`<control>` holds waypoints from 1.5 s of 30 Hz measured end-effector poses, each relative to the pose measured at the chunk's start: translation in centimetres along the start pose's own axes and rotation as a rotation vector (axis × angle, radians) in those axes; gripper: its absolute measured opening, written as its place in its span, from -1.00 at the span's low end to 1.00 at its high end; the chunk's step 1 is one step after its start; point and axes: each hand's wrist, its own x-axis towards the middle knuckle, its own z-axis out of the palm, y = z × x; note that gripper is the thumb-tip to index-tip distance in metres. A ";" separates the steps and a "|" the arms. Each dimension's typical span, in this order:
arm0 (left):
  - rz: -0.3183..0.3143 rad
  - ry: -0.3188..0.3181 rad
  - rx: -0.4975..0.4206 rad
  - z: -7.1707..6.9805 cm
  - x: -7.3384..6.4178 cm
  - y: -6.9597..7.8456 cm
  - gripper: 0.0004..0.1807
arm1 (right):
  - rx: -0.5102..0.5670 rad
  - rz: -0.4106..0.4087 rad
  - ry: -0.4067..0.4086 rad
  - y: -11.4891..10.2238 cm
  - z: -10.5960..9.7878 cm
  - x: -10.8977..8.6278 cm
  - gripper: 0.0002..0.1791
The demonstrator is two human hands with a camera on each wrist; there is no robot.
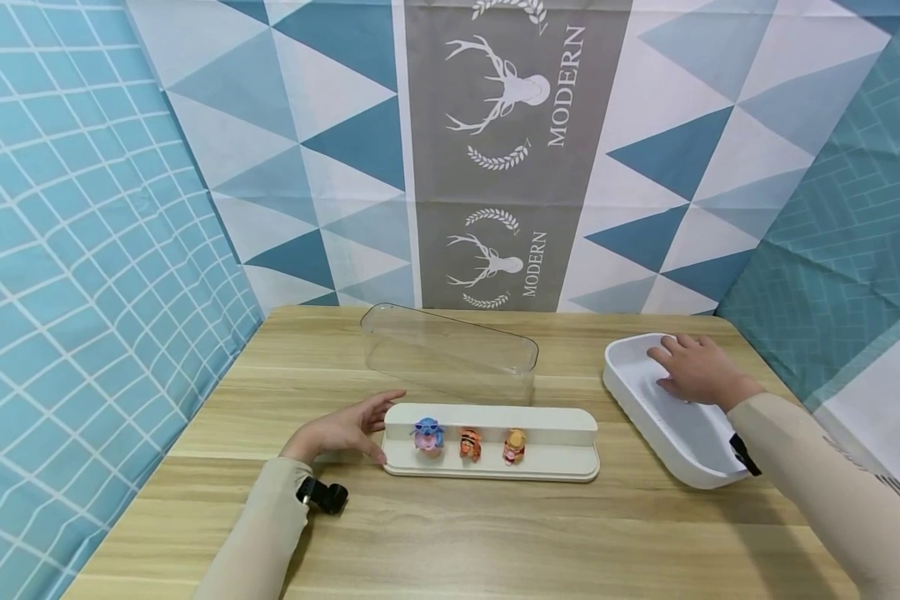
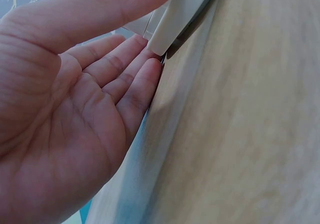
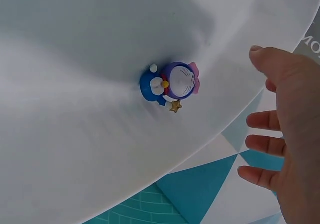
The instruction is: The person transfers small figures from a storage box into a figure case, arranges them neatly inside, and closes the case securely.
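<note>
My left hand point(image 1: 345, 432) is at the left end of a cream two-step display base point(image 1: 555, 460), thumb by its front corner. In the left wrist view the fingers point(image 2: 135, 84) are fairly straight and touch the base's end. A blue figurine point(image 1: 428, 437), an orange striped one point(image 1: 470, 444) and a yellow-orange one point(image 1: 514, 446) stand in a row on the base. Over a white tray point(image 1: 648, 417) hovers my right hand point(image 1: 697, 368), fingers spread and apart from anything. Beneath it a blue figurine with a gold star point(image 3: 167, 82) lies inside the tray.
A clear plastic cover point(image 1: 450, 350) stands behind the base, close to its back edge. All of this is on a wooden table point(image 1: 495, 542). A patterned cloth point(image 1: 330, 167) hangs along the table's far edge.
</note>
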 end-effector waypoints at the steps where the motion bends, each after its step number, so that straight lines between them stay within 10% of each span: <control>1: 0.002 -0.001 -0.003 0.0 0.0 0.0 0.20 | 0.003 0.010 -0.018 0.1 0.2 0.0 -0.53; 24: -0.020 0.000 -0.020 0.1 0.0 -0.1 0.21 | 0.000 0.087 -0.183 1.9 3.0 0.1 -0.67; 45: -0.011 -0.003 -0.015 -0.1 0.0 0.0 0.21 | -0.154 0.021 -0.133 1.6 4.1 0.0 -0.69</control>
